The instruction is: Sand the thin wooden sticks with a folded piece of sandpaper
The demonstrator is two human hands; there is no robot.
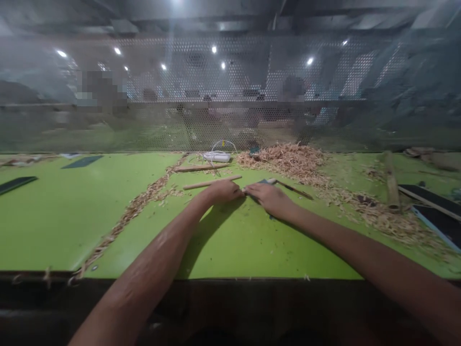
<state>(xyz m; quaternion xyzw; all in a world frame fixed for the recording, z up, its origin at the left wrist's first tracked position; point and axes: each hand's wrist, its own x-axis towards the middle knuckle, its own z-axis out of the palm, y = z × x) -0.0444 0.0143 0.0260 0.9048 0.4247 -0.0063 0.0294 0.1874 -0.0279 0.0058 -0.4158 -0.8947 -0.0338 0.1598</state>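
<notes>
Two hands (226,191) (272,198) close together, grip opening and hold unclear, green tabletop (230,247) stretching to near edge

Workshop | heaped shavings (291,162) | green worktop (54,221) | perforated screen (237,84)

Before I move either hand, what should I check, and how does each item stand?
1. Left hand in view: ok.
2. Right hand in view: ok, close beside the left.
3. What the hands grip: cannot tell, mostly hidden.
4. Green tabletop free of shavings: not ok, a heap of shavings lies beyond the hands.
5. Pale stick visible: ok, lying just beyond the left hand.
</notes>
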